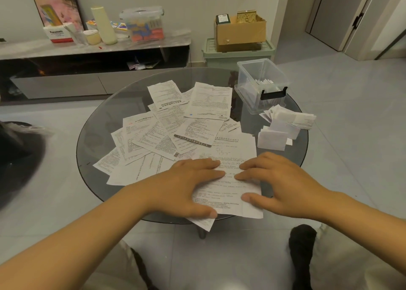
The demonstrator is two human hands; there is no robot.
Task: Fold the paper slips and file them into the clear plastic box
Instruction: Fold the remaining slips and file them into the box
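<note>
Here the paper slip (228,180) lies flat at the near edge of the glass tabletop (105,123), its long axis running away from the person; left hand (189,184) and right hand (276,184) press it with fingers spread, palms down, holding nothing; the clear plastic box (261,85) stands beyond, nearer the right hand.

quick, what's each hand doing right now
Left hand: open, fingers flat, pressing on the paper slip.
Right hand: open, fingers flat, pressing on the same slip.
</note>
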